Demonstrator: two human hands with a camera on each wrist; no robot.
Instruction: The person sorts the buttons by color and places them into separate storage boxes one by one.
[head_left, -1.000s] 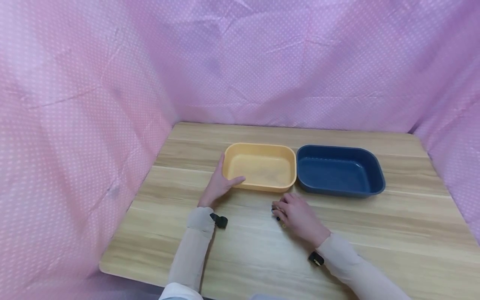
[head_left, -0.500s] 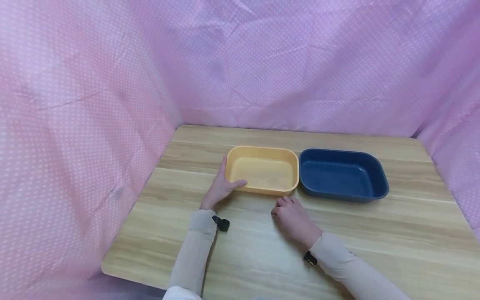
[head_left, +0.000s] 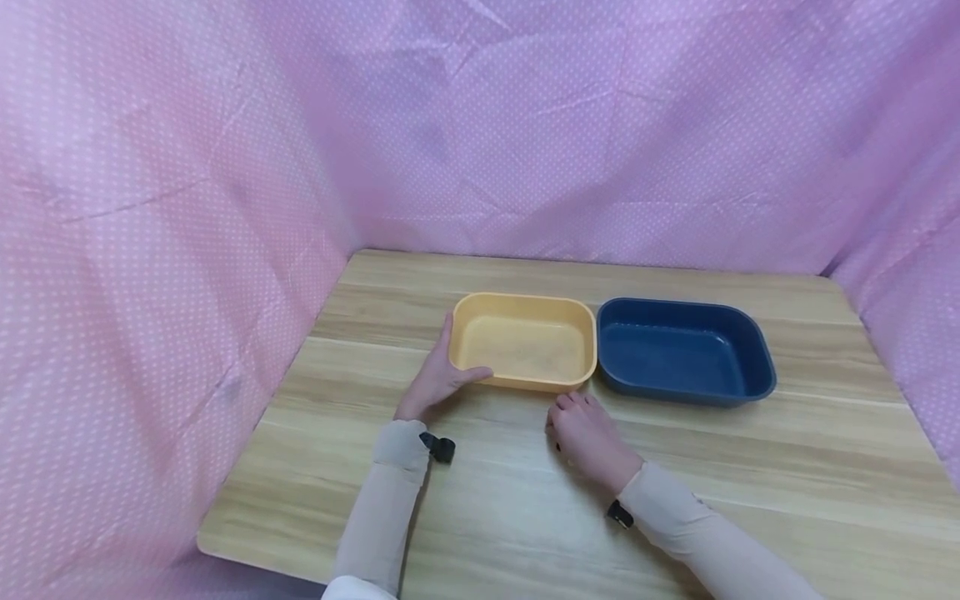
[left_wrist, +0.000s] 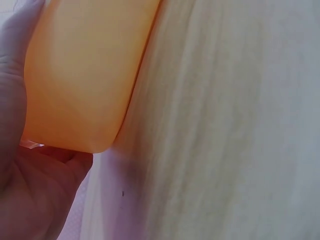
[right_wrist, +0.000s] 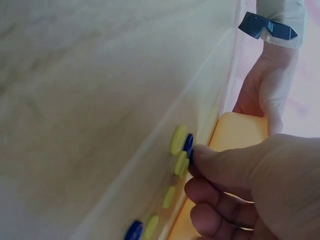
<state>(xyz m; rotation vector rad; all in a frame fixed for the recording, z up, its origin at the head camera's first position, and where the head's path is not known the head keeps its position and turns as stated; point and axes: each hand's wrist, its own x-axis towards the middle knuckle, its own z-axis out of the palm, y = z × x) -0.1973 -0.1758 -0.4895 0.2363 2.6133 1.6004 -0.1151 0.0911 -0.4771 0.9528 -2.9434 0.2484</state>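
Observation:
My left hand (head_left: 437, 379) grips the near left corner of a yellow plastic tray (head_left: 525, 383), its thumb over the front rim and its fingers along the left side. In the left wrist view the tray's translucent wall (left_wrist: 90, 75) stands on the wood. In front of the tray, my right hand (head_left: 588, 437) is low over the table with curled fingers. The right wrist view shows its thumb pinching a small blue disc (right_wrist: 188, 142), the forefinger mostly hidden. Beside it lie small yellow discs (right_wrist: 178, 140) in a row, and another blue disc (right_wrist: 134, 231).
Right of the yellow tray, nearly against it, stands a dark blue tray (head_left: 675, 392). Both rest on a wood-grain table (head_left: 495, 533). Pink dotted cloth (head_left: 525, 150) hangs behind the table and along its sides.
My right hand has shifted slightly left and drawn its fingers in; small discs that showed beside its fingers are now mostly covered. The left hand keeps its hold on the yellow tray.

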